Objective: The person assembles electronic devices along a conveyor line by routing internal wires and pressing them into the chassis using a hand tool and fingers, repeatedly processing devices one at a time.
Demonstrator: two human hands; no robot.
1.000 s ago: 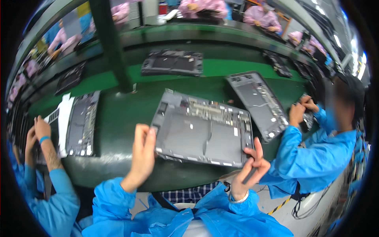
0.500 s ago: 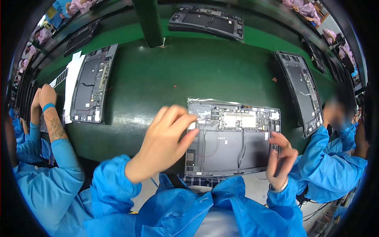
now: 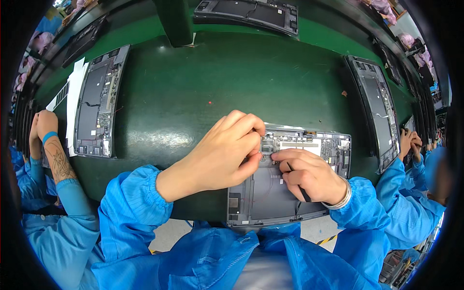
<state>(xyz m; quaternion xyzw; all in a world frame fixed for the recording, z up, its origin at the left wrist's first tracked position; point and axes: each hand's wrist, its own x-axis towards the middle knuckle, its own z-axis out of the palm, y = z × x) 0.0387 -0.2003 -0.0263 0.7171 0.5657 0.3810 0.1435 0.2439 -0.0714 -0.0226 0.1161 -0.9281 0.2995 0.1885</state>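
Note:
An opened laptop base (image 3: 261, 193) lies in front of me at the table's near edge, its dark battery, circuit board and thin cables exposed. Over its far left corner, my left hand (image 3: 224, 154) is closed with bent fingertips; whatever they may hold is hidden. My right hand (image 3: 311, 176) reaches across the board and battery from the right, fingers curled around a thin black tool (image 3: 305, 195). Only short parts of the tool show between the fingers, so its exact kind is unclear. The index fingertip is at the board's left part, close to my left fingers.
More opened laptop bases lie on the green table (image 3: 208, 77): one at left (image 3: 99, 101), one at right (image 3: 374, 106), another beyond the far edge (image 3: 251, 12). White sheets (image 3: 76, 96) sit beside the left one. A dark post (image 3: 174, 24) stands at the back. Co-workers in blue sit on both sides.
My left hand has moved right and its fingers have closed. My right hand has come from the laptop's right edge leftward over the board, now with the black tool visible. The view has shifted slightly.

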